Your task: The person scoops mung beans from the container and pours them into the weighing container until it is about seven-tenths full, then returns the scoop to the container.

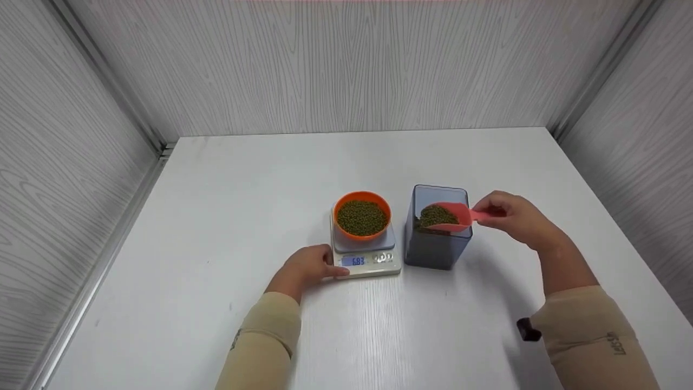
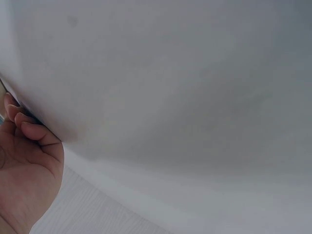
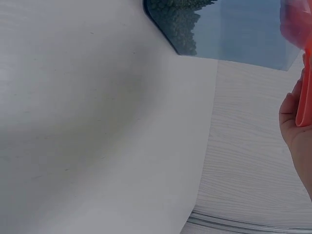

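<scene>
An orange bowl (image 1: 363, 195) full of small green beans (image 1: 361, 218) stands on a white kitchen scale (image 1: 368, 269) with a lit display. My left hand (image 1: 309, 264) grips the scale's front left corner, its thumb lying over the edge and its fingers curled at the side. In my right hand (image 1: 517, 216) is the handle of a pink scoop (image 1: 463, 212), heaped with the same beans. The scoop is level at the mouth of a tall, see-through grey container (image 1: 433, 252). In the right wrist view, more beans (image 3: 175, 24) show through the container's wall.
The container stands just right of the scale on a white table (image 1: 243, 189). Wood-grained panels (image 1: 346, 65) close off the back and both sides. A small black object (image 1: 528, 329) sits by the right sleeve.
</scene>
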{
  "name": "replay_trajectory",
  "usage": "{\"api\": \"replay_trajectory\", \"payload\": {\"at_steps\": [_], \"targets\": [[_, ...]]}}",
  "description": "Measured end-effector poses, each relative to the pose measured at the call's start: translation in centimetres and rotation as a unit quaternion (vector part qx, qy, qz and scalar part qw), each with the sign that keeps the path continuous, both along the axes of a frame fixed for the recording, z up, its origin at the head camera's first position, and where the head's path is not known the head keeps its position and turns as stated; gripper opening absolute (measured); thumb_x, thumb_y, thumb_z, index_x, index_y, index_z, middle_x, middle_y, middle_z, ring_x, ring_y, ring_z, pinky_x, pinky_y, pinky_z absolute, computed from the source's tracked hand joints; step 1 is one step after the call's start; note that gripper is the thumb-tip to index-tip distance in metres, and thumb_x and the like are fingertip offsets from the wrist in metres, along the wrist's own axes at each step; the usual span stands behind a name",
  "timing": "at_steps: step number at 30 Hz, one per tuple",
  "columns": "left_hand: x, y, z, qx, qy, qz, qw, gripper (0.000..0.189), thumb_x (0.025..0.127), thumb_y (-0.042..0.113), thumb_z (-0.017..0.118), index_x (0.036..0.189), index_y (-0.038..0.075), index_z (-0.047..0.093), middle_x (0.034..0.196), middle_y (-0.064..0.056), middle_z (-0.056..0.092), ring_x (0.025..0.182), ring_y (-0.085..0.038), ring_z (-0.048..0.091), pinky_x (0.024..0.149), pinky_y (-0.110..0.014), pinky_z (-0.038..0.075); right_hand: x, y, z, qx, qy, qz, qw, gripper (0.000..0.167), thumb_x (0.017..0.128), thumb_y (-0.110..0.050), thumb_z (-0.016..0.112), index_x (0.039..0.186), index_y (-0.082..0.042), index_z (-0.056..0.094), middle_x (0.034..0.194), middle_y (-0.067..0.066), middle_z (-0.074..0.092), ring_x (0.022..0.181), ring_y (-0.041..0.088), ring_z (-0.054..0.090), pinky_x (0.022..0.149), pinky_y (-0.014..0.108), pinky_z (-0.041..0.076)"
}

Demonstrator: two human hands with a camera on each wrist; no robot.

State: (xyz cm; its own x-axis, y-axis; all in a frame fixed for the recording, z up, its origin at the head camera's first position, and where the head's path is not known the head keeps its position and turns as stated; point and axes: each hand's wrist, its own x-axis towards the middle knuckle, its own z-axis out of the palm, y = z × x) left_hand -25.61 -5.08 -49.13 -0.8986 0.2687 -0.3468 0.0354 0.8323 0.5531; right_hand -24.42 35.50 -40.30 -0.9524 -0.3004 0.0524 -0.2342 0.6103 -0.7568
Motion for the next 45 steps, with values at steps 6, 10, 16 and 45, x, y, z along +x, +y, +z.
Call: {"api": "replay_trajectory", "payload": {"at_steps": [6, 10, 16, 45], "targets": [[-0.1, -0.1, -0.3, -0.005, 0.002, 0.001, 1.0000, 0.046, 0.067, 0.057, 0.071, 0.081, 0.017, 0.053, 0.074, 0.001, 0.050, 0.078, -0.018, 0.048, 0.069, -0.032, 0.036, 0.1, 0.0, -0.4, -0.003, -0.021, -0.009, 0.9997, 0.020, 0.086, -0.018, 0.064, 0.102, -0.008, 0.061, 0.099, 0.009, 0.057, 0.087, 0.020, 0.054, 0.073, 0.021, 0.047], [-0.2, -0.1, -0.4, -0.001, 0.001, 0.003, 1.0000, 0.047, 0.067, 0.057, 0.071, 0.082, 0.017, 0.053, 0.075, 0.001, 0.051, 0.079, -0.018, 0.048, 0.070, -0.033, 0.036, 0.0, -0.2, -0.1, 0.022, -0.028, -0.015, 0.9992, 0.018, 0.086, -0.017, 0.064, 0.102, -0.009, 0.060, 0.097, 0.008, 0.057, 0.087, 0.022, 0.053, 0.072, 0.023, 0.047], [-0.2, -0.2, -0.2, -0.004, 0.004, 0.002, 1.0000, 0.048, 0.067, 0.058, 0.071, 0.083, 0.017, 0.053, 0.077, 0.000, 0.052, 0.080, -0.019, 0.048, 0.071, -0.034, 0.036, -0.4, -0.4, 0.5, 0.040, -0.017, -0.013, 0.9990, 0.022, 0.086, -0.025, 0.063, 0.102, -0.010, 0.060, 0.097, 0.007, 0.057, 0.087, 0.022, 0.053, 0.072, 0.023, 0.047], [-0.1, -0.1, -0.3, -0.014, 0.008, -0.009, 0.9998, 0.046, 0.068, 0.058, 0.070, 0.080, 0.017, 0.052, 0.073, 0.001, 0.050, 0.076, -0.018, 0.048, 0.068, -0.032, 0.036, -2.9, -9.1, 5.1, 0.155, 0.083, 0.022, 0.9842, 0.016, 0.083, -0.010, 0.065, 0.099, -0.009, 0.064, 0.091, 0.005, 0.055, 0.083, 0.020, 0.048, 0.071, 0.035, 0.045]]}}
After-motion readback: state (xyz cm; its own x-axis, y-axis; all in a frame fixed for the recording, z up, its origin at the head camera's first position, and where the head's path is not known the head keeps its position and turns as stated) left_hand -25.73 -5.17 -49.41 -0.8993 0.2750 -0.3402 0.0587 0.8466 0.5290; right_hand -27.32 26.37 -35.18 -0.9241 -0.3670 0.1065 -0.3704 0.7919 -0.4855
